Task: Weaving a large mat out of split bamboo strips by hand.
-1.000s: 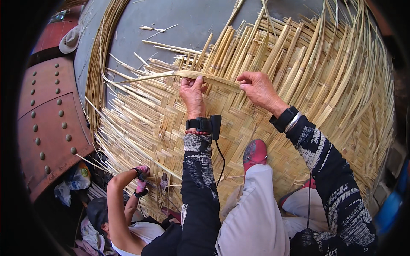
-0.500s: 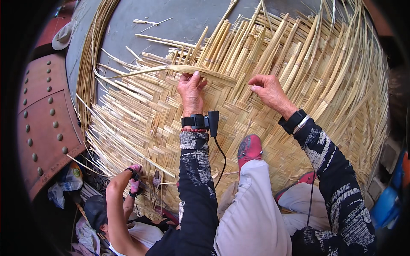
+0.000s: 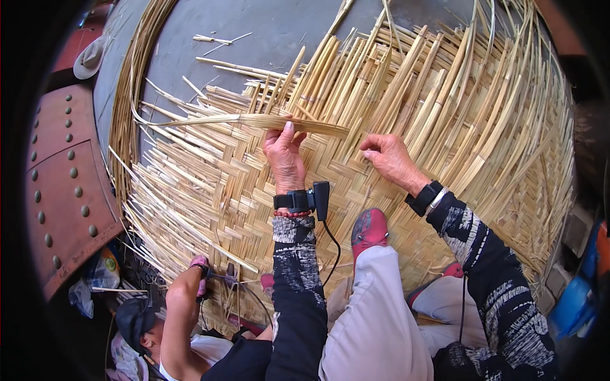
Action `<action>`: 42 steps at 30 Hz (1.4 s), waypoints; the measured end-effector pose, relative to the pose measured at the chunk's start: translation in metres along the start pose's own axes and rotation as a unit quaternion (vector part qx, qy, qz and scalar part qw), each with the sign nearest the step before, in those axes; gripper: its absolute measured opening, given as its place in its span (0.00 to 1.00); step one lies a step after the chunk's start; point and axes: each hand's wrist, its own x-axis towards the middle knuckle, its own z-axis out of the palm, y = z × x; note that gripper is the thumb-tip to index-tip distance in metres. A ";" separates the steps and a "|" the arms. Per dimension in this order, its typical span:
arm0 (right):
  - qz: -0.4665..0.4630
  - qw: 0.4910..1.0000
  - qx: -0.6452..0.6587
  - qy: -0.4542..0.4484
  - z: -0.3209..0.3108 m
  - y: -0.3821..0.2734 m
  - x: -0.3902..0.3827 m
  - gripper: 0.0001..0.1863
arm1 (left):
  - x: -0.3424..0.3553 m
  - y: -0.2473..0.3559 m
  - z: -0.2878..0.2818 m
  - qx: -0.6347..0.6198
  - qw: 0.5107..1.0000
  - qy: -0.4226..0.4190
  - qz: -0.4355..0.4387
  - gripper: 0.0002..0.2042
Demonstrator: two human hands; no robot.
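Roughly centred: left hand flat on woven bamboo mat, fingers stretched forward, fingertips pressing on bundle of loose bamboo strips lying crosswise over the weave. Not closed round anything; palm down, fingers together. Black strap with small black device on left wrist, cable hanging down from it along patterned dark sleeve. Right hand just right of the left, well within reach, fingers curled and pinching at strip ends in the herringbone weave; probably gripping a single strip, but too small to tell which one. Black band and watch on right wrist. Bundle running from left rim of mat to a point just between both hands, thin ends fanning out leftward. Mat filling most of view, finished weave under hands, long unwoven strips sticking out toward top and right. Grey floor showing above the mat, a few stray slivers on it. Red shoe planted on mat below the hands, light trouser leg behind it. Lower left: another person's hand at mat edge, holding a small pink-handled tool, dark cap below. Rusty riveted metal plate at far left.
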 end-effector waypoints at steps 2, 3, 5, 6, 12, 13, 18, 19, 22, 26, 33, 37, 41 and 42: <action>-0.002 1.000 0.008 0.002 0.000 0.001 0.000 0.07 | -0.002 -0.001 -0.001 -0.013 1.000 -0.014 0.010 0.07; -0.003 1.000 0.006 0.004 0.000 0.001 -0.001 0.07 | -0.003 -0.002 -0.002 -0.015 1.000 -0.016 0.010 0.07; -0.003 1.000 0.006 0.000 0.001 -0.001 -0.001 0.07 | -0.006 -0.003 -0.002 -0.032 0.999 -0.030 0.010 0.07; 0.007 1.000 0.004 0.001 0.001 -0.001 -0.003 0.07 | -0.006 -0.004 -0.002 -0.028 0.999 -0.027 0.011 0.07; -0.038 0.999 -0.027 0.029 0.006 0.000 -0.008 0.07 | -0.014 -0.002 0.004 -0.049 0.997 -0.054 0.018 0.08; -0.054 0.996 -0.060 0.037 0.006 -0.005 -0.009 0.08 | -0.016 -0.001 0.005 -0.062 0.996 -0.058 0.009 0.08; -0.235 0.934 -0.230 0.138 0.004 -0.028 0.001 0.13 | -0.017 -0.004 0.005 -0.068 0.996 -0.051 0.022 0.07; -0.281 0.906 -0.263 0.177 0.003 -0.031 0.004 0.16 | -0.019 -0.004 0.005 -0.077 0.996 -0.050 0.022 0.07; -0.287 0.916 -0.255 0.119 -0.004 -0.033 0.020 0.17 | -0.018 -0.001 0.008 -0.055 0.996 -0.068 0.033 0.07; -0.246 0.956 -0.158 0.018 -0.002 -0.045 0.042 0.17 | -0.020 0.005 0.015 -0.031 0.997 -0.064 0.041 0.07; -0.026 0.987 -0.127 -0.099 0.013 -0.061 0.059 0.10 | -0.011 0.013 -0.002 0.000 0.995 -0.092 0.028 0.09; -0.044 0.988 -0.142 -0.049 0.017 -0.060 0.063 0.09 | 0.002 0.020 -0.005 -0.006 0.998 -0.049 0.028 0.12; -0.100 0.978 -0.184 -0.006 0.027 -0.050 0.062 0.15 | 0.031 0.048 -0.017 -0.102 0.993 0.035 0.050 0.14; -0.135 0.974 -0.181 0.009 0.028 -0.049 0.059 0.16 | 0.042 0.054 -0.024 -0.117 0.987 0.091 0.059 0.14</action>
